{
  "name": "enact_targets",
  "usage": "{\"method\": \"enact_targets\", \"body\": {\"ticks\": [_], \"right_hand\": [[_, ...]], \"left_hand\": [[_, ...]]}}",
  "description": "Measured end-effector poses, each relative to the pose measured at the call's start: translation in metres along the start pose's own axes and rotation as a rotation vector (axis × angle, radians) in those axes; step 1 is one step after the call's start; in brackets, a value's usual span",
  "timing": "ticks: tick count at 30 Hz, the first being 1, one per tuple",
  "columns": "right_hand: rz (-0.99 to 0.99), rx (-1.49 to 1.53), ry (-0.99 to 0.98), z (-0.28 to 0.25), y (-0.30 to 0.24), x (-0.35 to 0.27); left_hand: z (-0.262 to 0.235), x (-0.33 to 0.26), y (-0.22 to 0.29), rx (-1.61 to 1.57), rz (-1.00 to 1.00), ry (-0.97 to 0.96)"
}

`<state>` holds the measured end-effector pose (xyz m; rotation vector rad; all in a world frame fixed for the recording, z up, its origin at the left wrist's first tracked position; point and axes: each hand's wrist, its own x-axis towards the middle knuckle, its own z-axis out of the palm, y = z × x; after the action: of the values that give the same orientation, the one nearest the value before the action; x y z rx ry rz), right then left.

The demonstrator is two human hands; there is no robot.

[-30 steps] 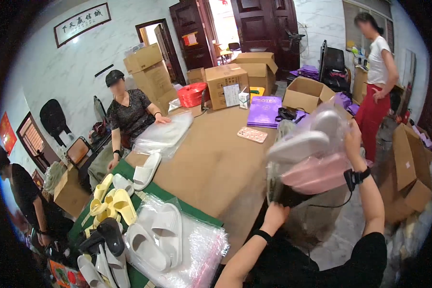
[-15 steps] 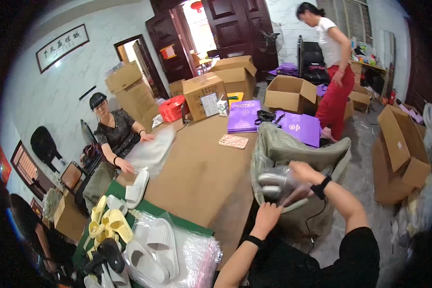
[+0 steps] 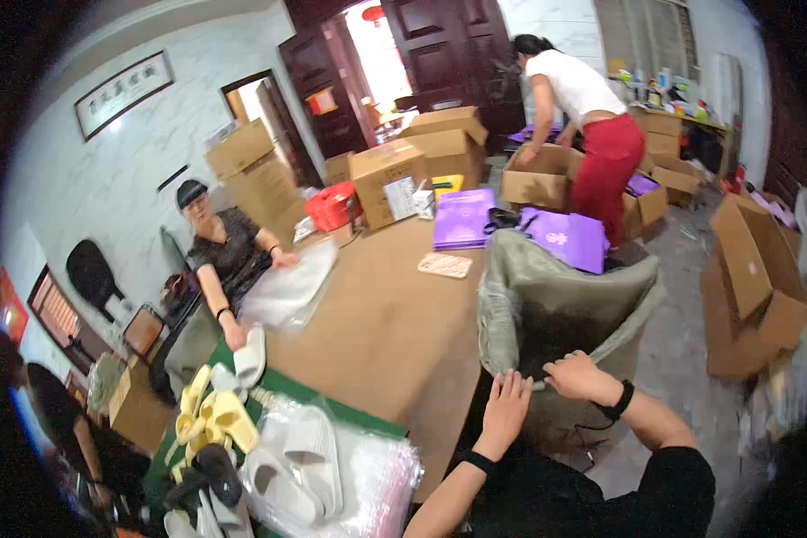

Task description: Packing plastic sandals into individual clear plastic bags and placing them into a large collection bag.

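A big grey-green woven sack [image 3: 500,300] stands with its mouth open just ahead of me, at the right edge of the table. My left hand [image 3: 508,402] rests at its near rim, fingers stretched out, holding nothing. Beside it, my right hand [image 3: 583,377] has its fingers bent closed over the same near rim. The inside of the sack is dark, and its contents are hard to make out. To my left, a pair of light grey slippers [image 3: 318,453] lies on a pile of clear plastic bags [image 3: 381,466].
Yellow slippers [image 3: 233,419] and black slippers [image 3: 217,471] lie at the left corner. Across the table, a seated person [image 3: 233,242] touches a white slipper [image 3: 250,357]. Purple bags [image 3: 462,218] and a phone [image 3: 446,265] lie beyond. Another person [image 3: 583,99] bends over a carton [image 3: 538,184].
The bagged slippers have left my right hand and dropped out of sight at the sack. My left fingers have straightened. The standing person has bent over a carton; the seated one has reached a white slipper.
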<state>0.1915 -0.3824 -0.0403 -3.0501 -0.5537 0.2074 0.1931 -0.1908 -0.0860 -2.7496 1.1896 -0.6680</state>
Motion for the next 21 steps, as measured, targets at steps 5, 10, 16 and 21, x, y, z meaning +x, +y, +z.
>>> {"method": "enact_targets", "body": {"ticks": [5, 10, 16, 21], "right_hand": [[-0.375, 0.375, 0.322, -0.044, -0.090, 0.007], [-0.718, 0.623, 0.129, -0.070, -0.167, 0.014], [-0.975, 0.597, -0.356, -0.098, -0.289, 0.037], [-1.006, 0.257, -0.176, -0.040, -0.408, 0.117]], "left_hand": [[-0.053, -0.072, 0.003, -0.063, -0.265, -0.287], [-0.142, -0.165, -0.017, -0.105, -0.641, -0.386], [-0.172, -0.269, -0.014, -0.034, -1.104, -0.489], [-0.138, -0.311, -0.010, -0.184, -1.225, -0.540]]}}
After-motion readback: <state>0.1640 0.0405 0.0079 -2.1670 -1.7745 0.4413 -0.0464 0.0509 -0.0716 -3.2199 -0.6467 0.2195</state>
